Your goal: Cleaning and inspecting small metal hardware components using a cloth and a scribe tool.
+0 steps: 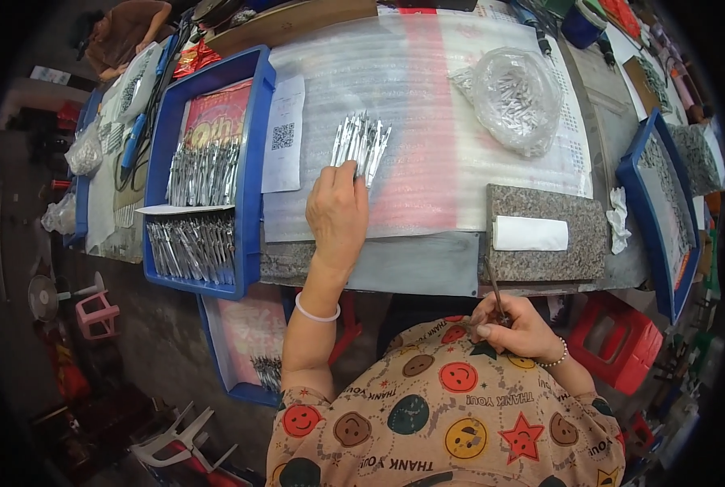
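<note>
My left hand (338, 213) reaches over the table, its fingers closed at the lower end of a loose bunch of slim silvery metal pieces (361, 140). The bunch lies on the clear plastic sheeting (314, 97), its pieces fanned slightly apart at the far end. Close to my body at the right, my right hand (513, 326) is closed around a thin, dark metal tool (493, 282) that points away from me; it looks like tweezers, though the fingers cover part of it. Left of my left hand, a blue tray (257, 170) holds rows of similar silvery pieces (204, 174).
A clear bag of small silvery parts (518, 101) sits at the far right. Nearer is a speckled stone slab (541, 264) with a folded white cloth (531, 234). Another blue tray (627, 172) stands at the right edge. A red stool (618, 345) is beside me. Another person (123, 36) is at the upper left.
</note>
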`<state>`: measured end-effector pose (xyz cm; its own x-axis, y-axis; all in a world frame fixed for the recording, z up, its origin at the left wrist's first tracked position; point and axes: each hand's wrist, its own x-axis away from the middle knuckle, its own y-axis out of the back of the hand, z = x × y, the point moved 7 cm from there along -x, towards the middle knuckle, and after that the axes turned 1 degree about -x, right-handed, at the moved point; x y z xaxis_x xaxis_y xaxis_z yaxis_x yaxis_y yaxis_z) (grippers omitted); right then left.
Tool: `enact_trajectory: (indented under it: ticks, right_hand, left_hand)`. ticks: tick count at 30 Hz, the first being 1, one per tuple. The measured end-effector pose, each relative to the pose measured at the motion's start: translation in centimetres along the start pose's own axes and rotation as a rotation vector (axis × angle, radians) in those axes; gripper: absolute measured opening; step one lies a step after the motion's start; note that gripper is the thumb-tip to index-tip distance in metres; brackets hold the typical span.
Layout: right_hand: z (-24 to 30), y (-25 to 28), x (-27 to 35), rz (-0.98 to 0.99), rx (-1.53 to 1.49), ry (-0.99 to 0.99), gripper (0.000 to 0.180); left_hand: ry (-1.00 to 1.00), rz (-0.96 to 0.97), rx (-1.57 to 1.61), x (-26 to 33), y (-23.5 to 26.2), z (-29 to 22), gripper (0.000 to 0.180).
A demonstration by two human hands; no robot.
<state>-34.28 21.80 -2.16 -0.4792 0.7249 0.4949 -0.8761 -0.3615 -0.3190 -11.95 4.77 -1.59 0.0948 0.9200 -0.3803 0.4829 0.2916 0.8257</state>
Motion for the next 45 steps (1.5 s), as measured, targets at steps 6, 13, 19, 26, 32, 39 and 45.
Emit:
enact_trajectory:
  ticks: [6, 13, 19, 26, 32, 39, 45]
  right_hand:
    - [0.0, -0.2, -0.3, 0.013, 0.120, -0.014, 0.018]
    - [0.7, -1.0, -0.6, 0.029, 0.337, 0.090, 0.019]
    - [0.9, -1.3, -0.6, 0.008, 0.425, 0.117, 0.021]
    - [0.9, -1.2, -0.5, 0.003, 0.428, 0.060, 0.022]
    - [0.5, -1.0, -1.1, 0.006, 0.391, 0.037, 0.022]
    - [1.5, -1.9, -1.3, 0.018, 0.528, 0.084, 0.025]
    - [1.4, -1.8, -0.9, -0.003, 0.512, 0.079, 0.026]
  left_hand:
    - [0.021, -0.061, -0.023, 0.6, 2.0, 2.5, 0.027]
    - [0.044, -0.014, -0.268, 1.7, 1.8, 4.8, 0.028]
    - [0.021, -0.037, -0.372, 2.1, 1.5, 5.2, 0.024]
    - [0.014, -0.039, -0.357, 3.0, 4.3, 4.5, 0.027]
    - [0.013, -0.023, -0.019, 1.1, 11.9, 5.4, 0.021]
    - [0.272, 0.112, -0.162, -6.2, 15.6, 18.4, 0.027]
    - [0.451, 0.442, -0.507, -8.2, 11.8, 26.9, 0.020]
